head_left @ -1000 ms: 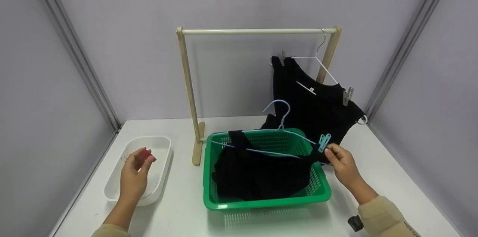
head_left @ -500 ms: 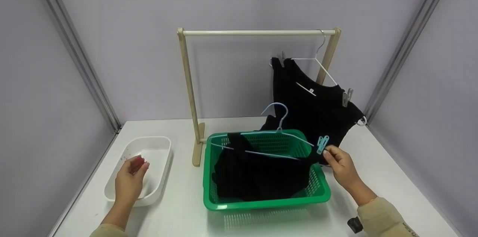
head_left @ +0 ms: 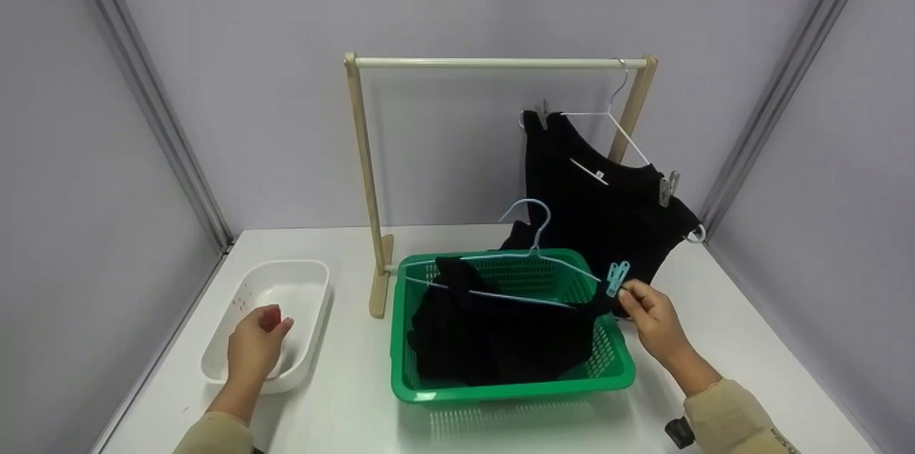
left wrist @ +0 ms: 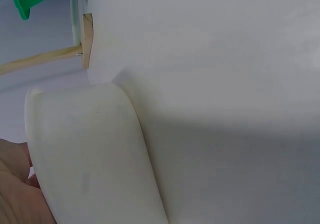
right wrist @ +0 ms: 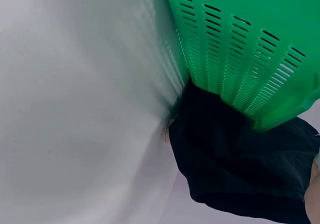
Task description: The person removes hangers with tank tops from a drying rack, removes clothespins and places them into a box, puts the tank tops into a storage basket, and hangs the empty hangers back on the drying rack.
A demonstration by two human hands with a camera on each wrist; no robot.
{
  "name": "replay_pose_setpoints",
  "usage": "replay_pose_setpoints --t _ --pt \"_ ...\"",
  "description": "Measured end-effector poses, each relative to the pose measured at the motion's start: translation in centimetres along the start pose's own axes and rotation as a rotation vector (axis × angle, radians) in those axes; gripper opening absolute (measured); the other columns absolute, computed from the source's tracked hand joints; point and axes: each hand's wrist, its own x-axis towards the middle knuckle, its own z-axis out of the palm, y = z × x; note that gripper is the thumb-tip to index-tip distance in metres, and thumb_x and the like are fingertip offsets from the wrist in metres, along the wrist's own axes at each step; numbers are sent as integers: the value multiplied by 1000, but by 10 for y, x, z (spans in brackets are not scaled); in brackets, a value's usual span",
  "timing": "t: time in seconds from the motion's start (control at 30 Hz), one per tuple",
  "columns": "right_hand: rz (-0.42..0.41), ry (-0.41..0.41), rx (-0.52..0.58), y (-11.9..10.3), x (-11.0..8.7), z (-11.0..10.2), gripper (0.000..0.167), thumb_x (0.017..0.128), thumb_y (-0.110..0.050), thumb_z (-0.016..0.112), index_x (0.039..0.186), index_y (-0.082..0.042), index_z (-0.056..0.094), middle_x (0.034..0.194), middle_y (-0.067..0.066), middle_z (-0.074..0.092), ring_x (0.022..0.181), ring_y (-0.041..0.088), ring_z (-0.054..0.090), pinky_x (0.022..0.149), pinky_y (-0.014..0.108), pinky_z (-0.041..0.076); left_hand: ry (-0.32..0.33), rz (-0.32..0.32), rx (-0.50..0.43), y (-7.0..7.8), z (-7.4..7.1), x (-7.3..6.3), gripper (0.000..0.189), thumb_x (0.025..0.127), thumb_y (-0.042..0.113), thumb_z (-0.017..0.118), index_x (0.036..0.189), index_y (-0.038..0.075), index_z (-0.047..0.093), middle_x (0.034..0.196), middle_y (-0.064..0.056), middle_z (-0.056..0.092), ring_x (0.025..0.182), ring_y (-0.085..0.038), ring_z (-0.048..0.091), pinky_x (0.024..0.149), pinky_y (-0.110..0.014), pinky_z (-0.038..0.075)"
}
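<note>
My left hand (head_left: 250, 347) is over the white tray (head_left: 293, 289) at left, holding a small red thing (head_left: 272, 316) between thumb and fingers; its kind I cannot tell. In the left wrist view the tray's wall hides most of that hand. My right hand (head_left: 654, 322) pinches the strap end of a black tank top (head_left: 500, 347), right beside a light-blue clothespin (head_left: 617, 278). This top lies mostly inside the green basket (head_left: 515, 393), its straps on a blue wire hanger (head_left: 543, 214) whose hook points up. Black cloth (right wrist: 240, 169) hangs past the basket in the right wrist view.
Behind the basket stands a wooden rack (head_left: 486, 63). At its right end a white hanger (head_left: 627, 134) carries another black top (head_left: 593, 218), fastened with grey clothespins (head_left: 666, 191). Grey panels (head_left: 129, 175) enclose the white table (head_left: 343, 411).
My left hand has lowered slightly toward the tray, with the red thing still in its fingers. The blue hanger's hook has dipped a little; my right hand has stayed nearly in place.
</note>
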Motion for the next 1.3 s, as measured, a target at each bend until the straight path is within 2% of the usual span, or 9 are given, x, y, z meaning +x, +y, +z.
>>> replay_pose_setpoints --t 0.3,0.4,0.53,0.67,0.87,1.03,1.17,1.3 --pt "-13 -17 7 -20 3 0 19 93 20 49 81 7 57 62 3 44 55 13 41 50 29 36 -63 -37 89 4 2 1 40 94 12 67 124 -12 56 111 -31 63 103 -46 60 91 -57 45" --pt "-19 -12 0 -4 0 -2 20 93 20 49 81 6 57 62 4 43 55 15 41 50 28 36 -63 -34 133 6 4 1 40 93 11 67 123 -13 57 109 -30 64 101 -46 61 89 -57 46" --pt "-18 -12 -1 18 -3 -3 20 93 19 50 81 4 57 62 3 42 56 10 40 49 28 35 -54 -18 205 7 8 1 40 93 10 67 123 -15 56 110 -31 65 100 -48 62 87 -57 48" --pt "-16 -13 -8 14 -3 -2 20 93 19 50 82 4 57 62 4 43 56 9 41 49 28 35 -65 -18 264 8 10 1 40 93 7 66 124 -16 56 118 -34 63 107 -52 60 92 -58 48" --pt "-30 -24 8 -13 1 0 17 93 20 49 81 9 55 63 5 43 56 12 42 50 27 35 -80 -21 322 6 11 2 39 91 5 62 122 -18 56 119 -36 61 109 -55 57 95 -60 46" --pt "-19 -19 4 2 -2 -1 19 92 20 49 82 6 57 62 11 44 56 13 43 50 27 36 -105 -2 365 4 13 3 37 91 4 58 119 -20 56 112 -36 62 107 -55 58 95 -60 47" --pt "5 -11 -3 18 -4 -3 20 93 18 51 83 4 59 63 15 45 57 11 43 50 27 37 -110 13 416 2 16 3 24 88 0 57 102 -19 60 92 -32 64 88 -48 64 83 -57 53" --pt "10 -11 1 17 -4 -2 20 93 18 51 83 3 59 63 16 46 57 14 44 51 27 38 -118 34 471 1 17 2 12 86 -4 56 86 -15 61 74 -24 60 67 -35 63 67 -52 56"
